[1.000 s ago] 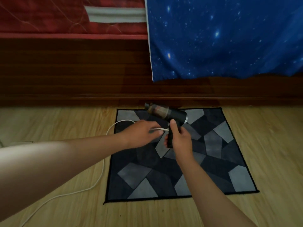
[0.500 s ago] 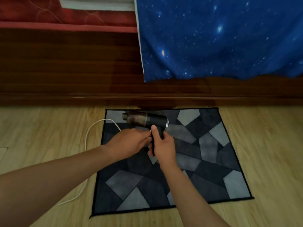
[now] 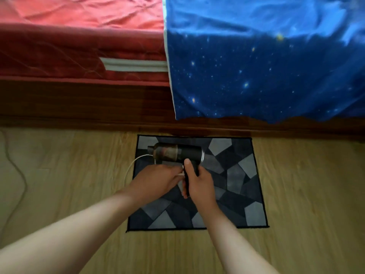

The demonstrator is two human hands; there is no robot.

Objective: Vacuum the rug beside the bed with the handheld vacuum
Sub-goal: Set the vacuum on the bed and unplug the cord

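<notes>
A black handheld vacuum (image 3: 177, 152) with a clear dust cup hovers over the far part of the grey patchwork rug (image 3: 237, 175), its nozzle pointing left. My right hand (image 3: 199, 182) grips its handle with the thumb up along the grip. My left hand (image 3: 158, 179) pinches the white cable (image 3: 130, 168) right at the handle's left side. The cable loops left off the rug onto the floor.
The dark wooden bed frame (image 3: 88, 107) runs along the rug's far edge. A red mattress (image 3: 69, 56) and a blue starry sheet (image 3: 256, 76) hang above it. Wood floor (image 3: 306, 194) surrounds the rug. A second cable (image 3: 17, 171) trails at the far left.
The view has tilted up and shows more of the bed. Both hands stay on the vacuum handle and cable, over the rug's far left part.
</notes>
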